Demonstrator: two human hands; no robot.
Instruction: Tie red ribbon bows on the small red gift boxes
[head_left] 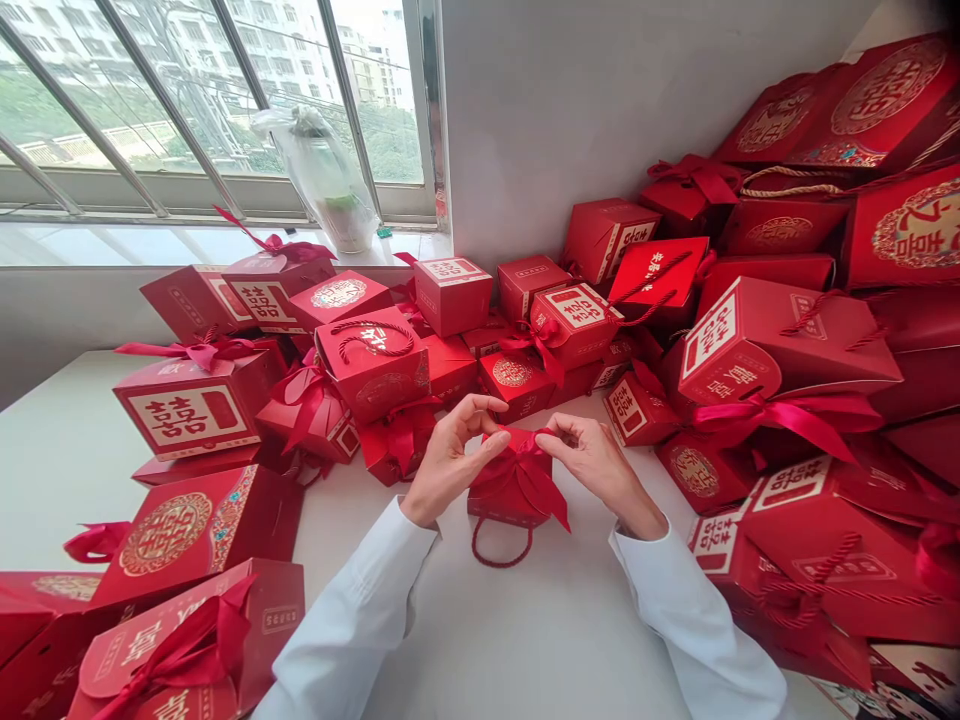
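Observation:
A small red gift box (510, 507) stands on the white table in front of me, with a red rope handle (502, 563) hanging down its near side. On its top is a red satin ribbon (529, 462), tied in a bow with one tail trailing to the right. My left hand (457, 450) pinches the ribbon's left loop between thumb and fingertips. At the other side my right hand (592, 462) pinches the right loop. The knot between them is partly covered by the fingers and loops.
Red gift boxes with ribbons and rope handles crowd the left (195, 415), the back (454, 295) and the right (787, 345), stacked high at right. Behind is a barred window (187, 110), with a plastic-wrapped vase (334, 190) on its sill. Bare white tabletop (517, 640) shows between my forearms.

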